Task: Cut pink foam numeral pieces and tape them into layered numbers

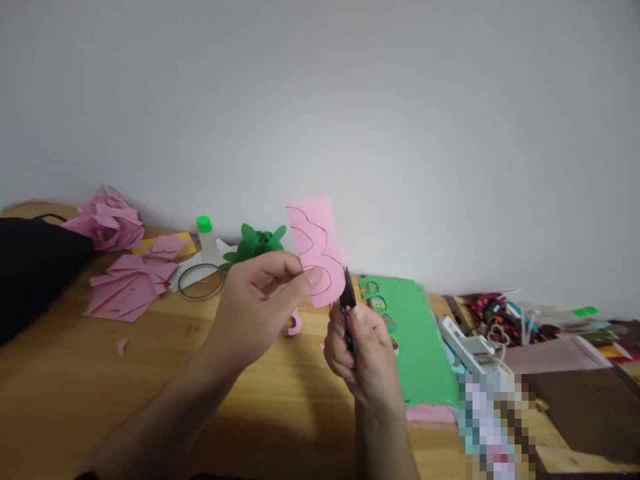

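My left hand pinches a pink piece of paper between thumb and fingers, holding it up above the table. Curved black outlines are drawn on the paper, and its lower right edge is cut round. Black scissors are gripped in my right hand, their blades upright against the paper's right edge. Whether the blades are parted is hard to see. Below the paper, a small curved pink scrap lies on the wooden table.
Pink paper pieces, a glue bottle, a tape ring and a green paper figure sit at the left and back. Rightward lie green sheets, a white power strip and brown card. A wall stands behind.
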`<state>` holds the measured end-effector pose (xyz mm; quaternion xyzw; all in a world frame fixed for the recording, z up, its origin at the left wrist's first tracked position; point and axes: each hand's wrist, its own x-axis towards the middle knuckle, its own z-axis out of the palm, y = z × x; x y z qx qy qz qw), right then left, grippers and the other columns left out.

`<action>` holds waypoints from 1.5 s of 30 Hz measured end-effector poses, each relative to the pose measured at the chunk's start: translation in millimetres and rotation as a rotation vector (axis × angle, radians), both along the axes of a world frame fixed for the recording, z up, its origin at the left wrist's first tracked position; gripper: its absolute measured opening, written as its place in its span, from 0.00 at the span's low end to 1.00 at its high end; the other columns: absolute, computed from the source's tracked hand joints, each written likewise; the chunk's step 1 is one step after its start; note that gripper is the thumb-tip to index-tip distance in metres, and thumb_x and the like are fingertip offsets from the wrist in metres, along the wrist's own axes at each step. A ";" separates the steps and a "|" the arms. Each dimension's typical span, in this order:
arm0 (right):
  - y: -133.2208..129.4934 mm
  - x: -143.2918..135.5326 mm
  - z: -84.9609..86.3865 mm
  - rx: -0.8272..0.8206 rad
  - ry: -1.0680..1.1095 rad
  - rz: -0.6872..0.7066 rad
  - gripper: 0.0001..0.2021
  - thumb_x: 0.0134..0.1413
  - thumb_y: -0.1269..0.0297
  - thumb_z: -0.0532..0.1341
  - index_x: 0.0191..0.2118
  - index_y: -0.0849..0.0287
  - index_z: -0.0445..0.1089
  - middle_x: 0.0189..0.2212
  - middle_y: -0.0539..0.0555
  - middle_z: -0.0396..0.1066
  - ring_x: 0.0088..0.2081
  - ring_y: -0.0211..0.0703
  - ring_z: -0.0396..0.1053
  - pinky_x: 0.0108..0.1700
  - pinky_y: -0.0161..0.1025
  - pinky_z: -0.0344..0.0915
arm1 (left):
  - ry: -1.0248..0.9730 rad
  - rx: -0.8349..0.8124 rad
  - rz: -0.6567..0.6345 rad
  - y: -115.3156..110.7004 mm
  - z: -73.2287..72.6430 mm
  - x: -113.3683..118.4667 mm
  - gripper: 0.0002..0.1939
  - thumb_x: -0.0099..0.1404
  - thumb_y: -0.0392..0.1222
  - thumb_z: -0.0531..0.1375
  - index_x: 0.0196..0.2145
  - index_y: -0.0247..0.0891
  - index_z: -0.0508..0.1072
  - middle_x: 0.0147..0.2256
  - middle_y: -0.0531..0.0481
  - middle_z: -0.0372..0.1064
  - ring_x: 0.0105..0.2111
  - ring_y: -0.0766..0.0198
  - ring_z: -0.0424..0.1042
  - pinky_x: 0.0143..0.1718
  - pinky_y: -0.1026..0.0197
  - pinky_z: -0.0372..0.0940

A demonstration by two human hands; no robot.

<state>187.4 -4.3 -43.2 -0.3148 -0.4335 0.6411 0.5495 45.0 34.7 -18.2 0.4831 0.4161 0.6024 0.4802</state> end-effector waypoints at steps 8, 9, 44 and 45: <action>-0.7 1.2 0.3 0.009 -0.006 0.004 0.20 0.61 0.47 0.61 0.27 0.57 0.61 0.12 0.37 0.47 0.12 0.25 0.35 0.13 0.24 0.37 | 0.002 -0.016 -0.049 -1.0 0.0 -1.1 0.09 0.52 0.39 0.66 0.18 0.38 0.72 0.19 0.54 0.66 0.22 0.68 0.65 0.21 0.68 0.63; -0.8 1.5 -0.2 0.011 -0.003 0.004 0.20 0.61 0.47 0.61 0.27 0.57 0.61 0.12 0.37 0.47 0.12 0.25 0.35 0.13 0.24 0.37 | 0.002 -0.014 -0.042 -0.5 -0.3 -0.8 0.09 0.52 0.39 0.66 0.18 0.38 0.72 0.19 0.54 0.65 0.21 0.69 0.65 0.21 0.68 0.63; -3.0 10.4 -5.7 0.022 -0.053 0.070 0.19 0.63 0.49 0.61 0.27 0.58 0.63 0.13 0.38 0.48 0.13 0.25 0.36 0.13 0.24 0.39 | 0.032 0.109 -0.029 2.5 0.8 -5.9 0.09 0.56 0.38 0.63 0.20 0.39 0.72 0.18 0.58 0.66 0.17 0.73 0.63 0.17 0.71 0.61; -2.5 10.2 -5.2 0.017 -0.059 0.070 0.19 0.62 0.49 0.61 0.27 0.58 0.63 0.13 0.38 0.48 0.13 0.25 0.36 0.13 0.24 0.38 | 0.041 0.107 -0.046 2.6 1.6 -6.7 0.09 0.55 0.38 0.63 0.19 0.38 0.71 0.18 0.58 0.65 0.17 0.73 0.62 0.16 0.71 0.61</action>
